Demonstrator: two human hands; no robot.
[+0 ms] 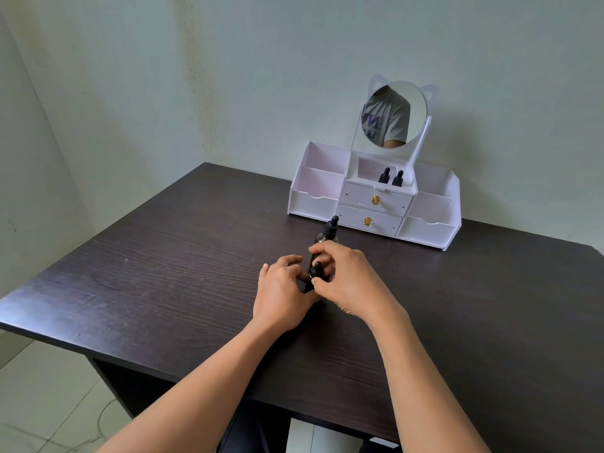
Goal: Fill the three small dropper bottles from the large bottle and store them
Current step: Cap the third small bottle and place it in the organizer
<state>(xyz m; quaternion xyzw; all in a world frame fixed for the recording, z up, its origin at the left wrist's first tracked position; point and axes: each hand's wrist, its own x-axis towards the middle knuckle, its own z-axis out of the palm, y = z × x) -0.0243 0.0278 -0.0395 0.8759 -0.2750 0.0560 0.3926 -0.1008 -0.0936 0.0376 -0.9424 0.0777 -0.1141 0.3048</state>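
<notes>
Both hands meet mid-desk (pixel 163 256) on a small dropper bottle (pixel 314 274): the left hand (pixel 281 289) grips its body, the right hand (pixel 346 282) pinches its cap. The large bottle (pixel 327 235) stands just behind (upright). Two more small bottles (pixel 391 177) sit in the white organizer (pixel 434 223).

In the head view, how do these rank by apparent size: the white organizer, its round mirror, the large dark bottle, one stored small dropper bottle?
1. White plastic organizer
2. Round mirror
3. Large dark dropper bottle, partly hidden by hands, nearer the camera
4. Small black dropper bottle
</notes>
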